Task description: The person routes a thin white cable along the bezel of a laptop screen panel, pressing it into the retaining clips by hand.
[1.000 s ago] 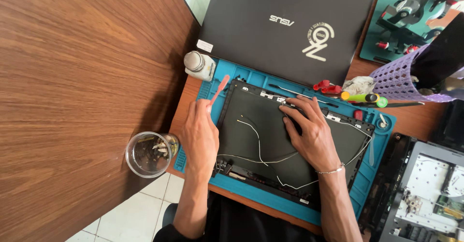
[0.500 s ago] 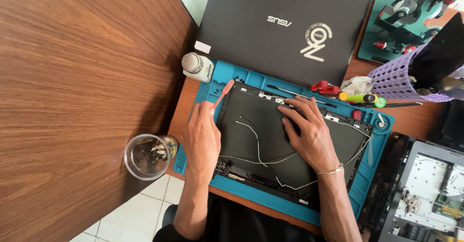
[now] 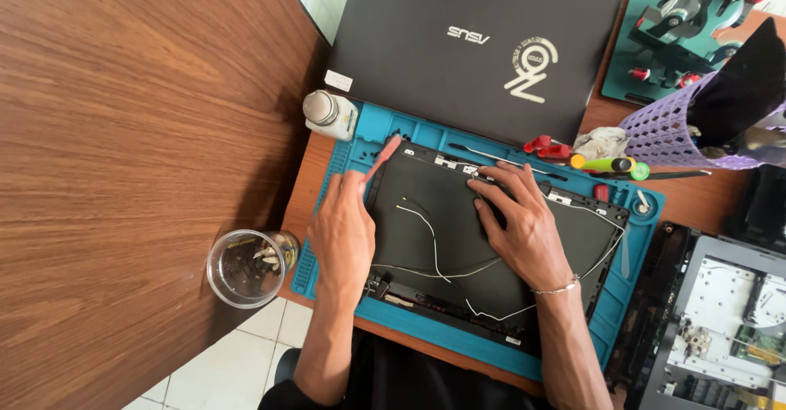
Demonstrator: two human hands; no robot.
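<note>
A black laptop back cover (image 3: 442,238) with thin white and black wires across it lies on a teal repair mat (image 3: 458,344). My left hand (image 3: 342,234) grips a slim pink pry tool (image 3: 381,160), whose tip touches the cover's upper left corner. My right hand (image 3: 516,221) lies flat on the cover, fingers spread toward its top edge, holding nothing. A thin bracelet circles that wrist.
A closed dark laptop (image 3: 475,45) lies beyond the mat. A small white bottle (image 3: 326,113) and a glass jar (image 3: 244,267) of small parts stand at the left. Screwdrivers (image 3: 602,164), a purple basket (image 3: 696,131), a teal fixture (image 3: 688,25) and an opened chassis (image 3: 720,320) are at the right.
The left hand has stayed at the cover's upper left corner with the pink tool; the right hand's fingers have shifted slightly along the top edge.
</note>
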